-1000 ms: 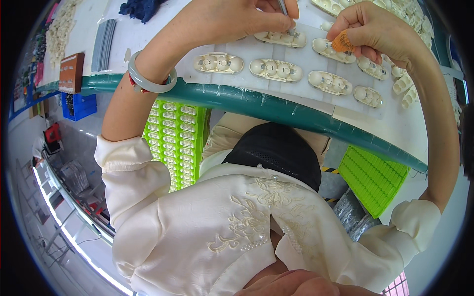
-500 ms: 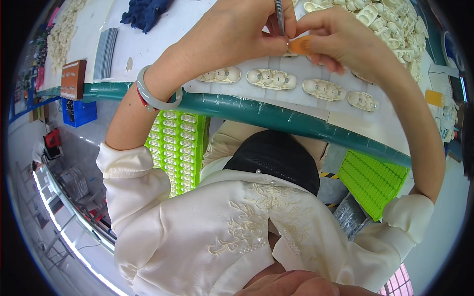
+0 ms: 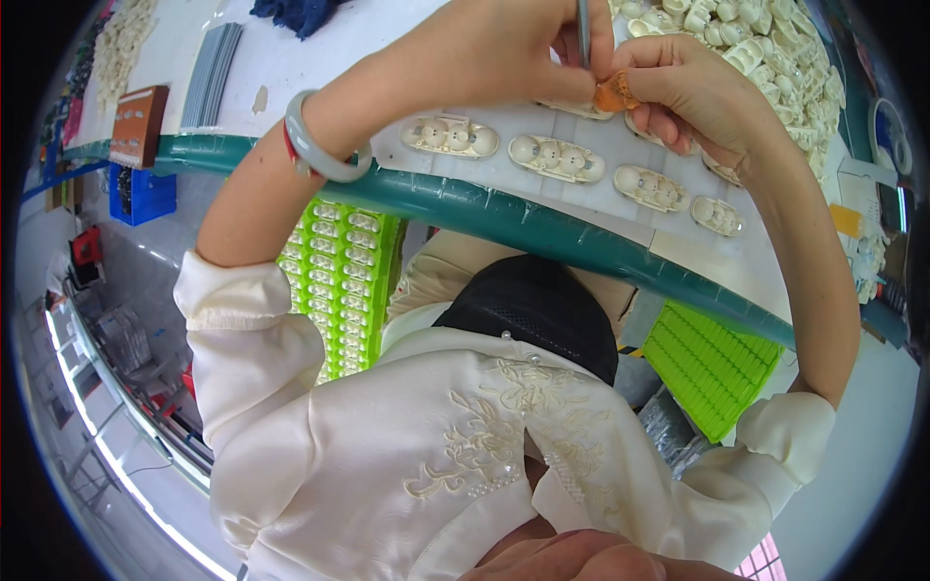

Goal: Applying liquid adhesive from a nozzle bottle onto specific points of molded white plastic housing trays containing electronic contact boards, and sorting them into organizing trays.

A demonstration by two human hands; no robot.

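My left hand (image 3: pixel 504 48) pinches a thin grey tool (image 3: pixel 583 29) held upright, its tip at a small orange piece (image 3: pixel 612 95). My right hand (image 3: pixel 693 92) grips that orange piece between thumb and fingers, and the two hands meet above the white table (image 3: pixel 320 68). Just below them lies a row of cream oval plastic parts (image 3: pixel 557 160), each with round bumps. A pale bangle (image 3: pixel 315 155) circles my left wrist.
A heap of cream parts (image 3: pixel 746 39) fills the far right of the table, whose near edge is green (image 3: pixel 504 218). Bright green trays (image 3: pixel 339 281) (image 3: pixel 712 363) stand below the table. A brown box (image 3: pixel 136 126), grey strips (image 3: pixel 208 77) and dark blue cloth (image 3: pixel 295 12) lie at the left.
My hands, apart a second ago, have come together; the right hand brought the orange piece leftward to the tool in the left hand.
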